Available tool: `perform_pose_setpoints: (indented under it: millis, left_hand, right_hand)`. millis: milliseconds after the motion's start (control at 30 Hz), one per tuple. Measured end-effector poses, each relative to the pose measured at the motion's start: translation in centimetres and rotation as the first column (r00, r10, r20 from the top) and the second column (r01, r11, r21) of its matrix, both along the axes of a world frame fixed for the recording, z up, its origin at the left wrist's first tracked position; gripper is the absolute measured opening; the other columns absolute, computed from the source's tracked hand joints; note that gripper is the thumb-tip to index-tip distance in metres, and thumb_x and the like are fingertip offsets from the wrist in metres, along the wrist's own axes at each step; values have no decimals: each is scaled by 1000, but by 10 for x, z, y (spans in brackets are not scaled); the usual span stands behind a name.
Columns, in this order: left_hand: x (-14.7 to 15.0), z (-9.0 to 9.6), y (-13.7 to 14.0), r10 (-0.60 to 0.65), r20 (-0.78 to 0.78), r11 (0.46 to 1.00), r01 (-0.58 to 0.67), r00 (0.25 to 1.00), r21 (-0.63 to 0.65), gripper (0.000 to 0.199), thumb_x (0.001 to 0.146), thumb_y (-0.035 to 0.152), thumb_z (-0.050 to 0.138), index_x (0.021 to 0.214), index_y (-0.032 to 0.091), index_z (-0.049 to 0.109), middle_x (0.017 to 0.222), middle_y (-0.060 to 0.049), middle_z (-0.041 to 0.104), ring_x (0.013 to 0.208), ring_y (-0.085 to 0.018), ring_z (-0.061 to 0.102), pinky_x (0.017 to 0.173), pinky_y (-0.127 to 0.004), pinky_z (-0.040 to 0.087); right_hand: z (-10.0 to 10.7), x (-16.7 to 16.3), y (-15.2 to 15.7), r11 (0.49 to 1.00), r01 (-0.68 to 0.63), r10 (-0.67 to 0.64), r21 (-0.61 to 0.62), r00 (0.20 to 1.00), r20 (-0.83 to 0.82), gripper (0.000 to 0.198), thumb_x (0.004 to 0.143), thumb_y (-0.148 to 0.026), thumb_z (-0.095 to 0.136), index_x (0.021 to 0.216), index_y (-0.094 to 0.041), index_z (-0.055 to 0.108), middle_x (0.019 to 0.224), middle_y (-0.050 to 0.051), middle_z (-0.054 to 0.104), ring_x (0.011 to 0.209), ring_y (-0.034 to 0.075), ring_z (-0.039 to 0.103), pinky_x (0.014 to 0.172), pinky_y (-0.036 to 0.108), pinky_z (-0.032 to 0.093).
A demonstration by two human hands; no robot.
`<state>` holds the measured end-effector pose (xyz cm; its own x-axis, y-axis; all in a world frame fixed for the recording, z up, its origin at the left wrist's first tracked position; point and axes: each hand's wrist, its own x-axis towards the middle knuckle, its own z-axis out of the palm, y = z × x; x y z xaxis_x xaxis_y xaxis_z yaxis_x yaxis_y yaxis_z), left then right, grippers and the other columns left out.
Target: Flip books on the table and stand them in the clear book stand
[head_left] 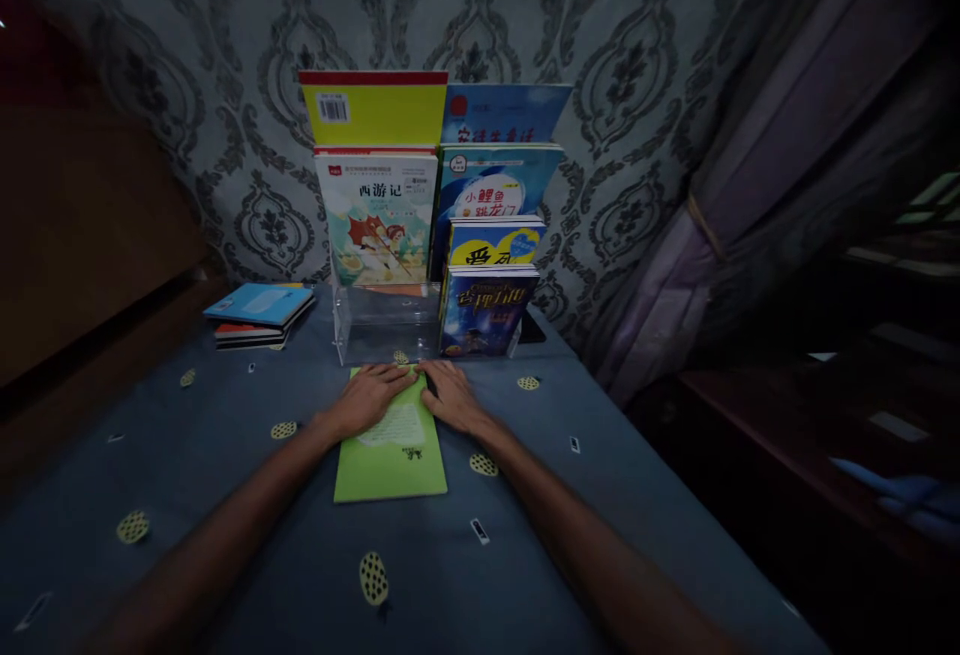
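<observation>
A light green book (pixel 392 475) lies flat on the blue patterned cloth, its lower part uncovered. My left hand (pixel 371 397) rests on the upper part of its cover, fingers stretched out flat to the right. At the book's upper right edge is my right hand (pixel 452 397), with its fingers extended and the thumb apart, touching that edge. Just beyond both hands stands a clear acrylic book rack (pixel 367 325). In its front right sits a dark blue book (pixel 487 310), with a yellow-and-blue book (pixel 495 243) behind it.
Further back in the rack are a white storybook (pixel 382 220), a teal book (pixel 495 180), a yellow book (pixel 382 120) and a blue book (pixel 510 110). Left of the rack lies a small book stack (pixel 259 310). A tied curtain (pixel 675 255) hangs at the right; a patterned wall (pixel 247 85) stands behind.
</observation>
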<state>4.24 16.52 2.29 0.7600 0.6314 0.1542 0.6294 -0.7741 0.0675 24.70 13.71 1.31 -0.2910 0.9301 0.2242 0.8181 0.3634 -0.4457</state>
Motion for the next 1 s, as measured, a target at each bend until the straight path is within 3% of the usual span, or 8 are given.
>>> perform_pose_setpoints:
  millis: [133,233,367,467,667,867,1000]
  left_hand:
    - [1,-1,0,-69,104,996,75,992,-54,42,99,14,39,136,25,57,142,-6,57,134,-19,49,111,-39,37]
    - [9,2,-10,-61,183,993,78,981,-83,33,100,25,44,127,22,62,132,-7,65,128,-20,55,110,-37,39]
    - [25,6,-33,-7,106,998,13,994,-57,37,94,43,57,121,18,59,130,-14,63,128,-29,53,111,-48,36]
    - [34,5,-48,57,43,998,-56,997,-25,37,91,44,60,118,18,55,127,-14,60,124,-31,53,108,-52,36]
    - [44,11,-60,208,-50,978,-207,977,23,26,92,35,61,110,18,55,115,-13,60,112,-30,57,98,-46,45]
    - [54,18,-64,217,-170,975,-207,961,77,13,93,20,53,103,14,60,99,-15,66,100,-28,64,83,-37,52]
    - [54,27,-65,218,-215,976,-217,952,33,21,98,17,42,101,12,62,97,-17,68,91,-26,69,76,-34,53]
  right_hand:
    - [-3,5,0,997,50,-44,57,993,-111,35,85,-17,48,117,-15,62,112,11,67,107,25,56,98,39,40]
    - [-5,9,-1,995,86,-70,52,967,-246,32,88,-17,45,114,-18,63,98,7,70,94,21,61,90,34,44]
    - [-4,13,-4,997,76,-65,18,940,-335,32,90,-19,43,112,-19,66,84,3,70,77,19,64,78,31,47]
    - [-2,13,-8,997,76,-69,6,930,-361,32,90,-19,44,111,-19,68,71,1,68,69,19,63,73,30,48]
    - [1,9,-18,998,59,-62,-20,903,-424,32,89,-18,45,107,-19,71,65,0,68,65,18,64,70,28,49]
    - [3,8,-20,998,63,-62,-13,896,-439,31,88,-18,44,102,-18,72,69,1,71,67,18,65,71,29,50]
    - [6,9,-22,998,69,-67,-12,897,-438,32,90,-19,45,107,-18,72,70,2,72,67,19,66,72,30,51]
